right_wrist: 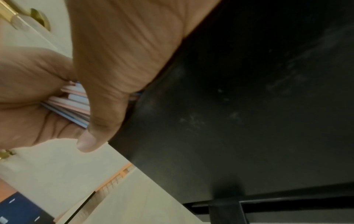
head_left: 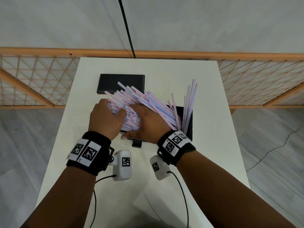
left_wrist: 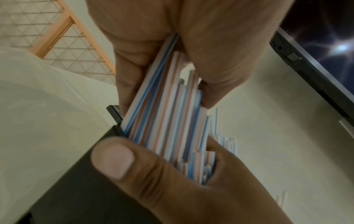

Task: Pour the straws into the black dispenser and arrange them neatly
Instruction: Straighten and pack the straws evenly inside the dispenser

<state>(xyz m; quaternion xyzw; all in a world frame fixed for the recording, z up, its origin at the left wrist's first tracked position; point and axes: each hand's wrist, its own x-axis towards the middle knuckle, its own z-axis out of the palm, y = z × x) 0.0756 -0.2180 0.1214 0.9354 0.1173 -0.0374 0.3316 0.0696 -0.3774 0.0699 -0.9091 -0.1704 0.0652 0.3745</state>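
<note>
A thick bundle of pink, blue and white striped straws (head_left: 131,102) leans up and left out of the black dispenser (head_left: 189,125) on the white table (head_left: 164,186). My left hand (head_left: 107,116) grips the bundle's left side, and in the left wrist view its thumb and fingers curl round the straws (left_wrist: 168,113). My right hand (head_left: 146,122) wraps the bundle from the right, just above the dispenser's front wall (right_wrist: 229,106), with its thumb (right_wrist: 88,142) pointing down beside the straws (right_wrist: 72,106). Several loose straws (head_left: 189,102) stand nearly upright at the dispenser's right end.
A black glossy lid (head_left: 121,83) lies flat behind the hands near the table's far edge. A small black tab (head_left: 136,143) sticks out from the dispenser's front. A wooden lattice screen (head_left: 32,83) lies on the floor beyond the table.
</note>
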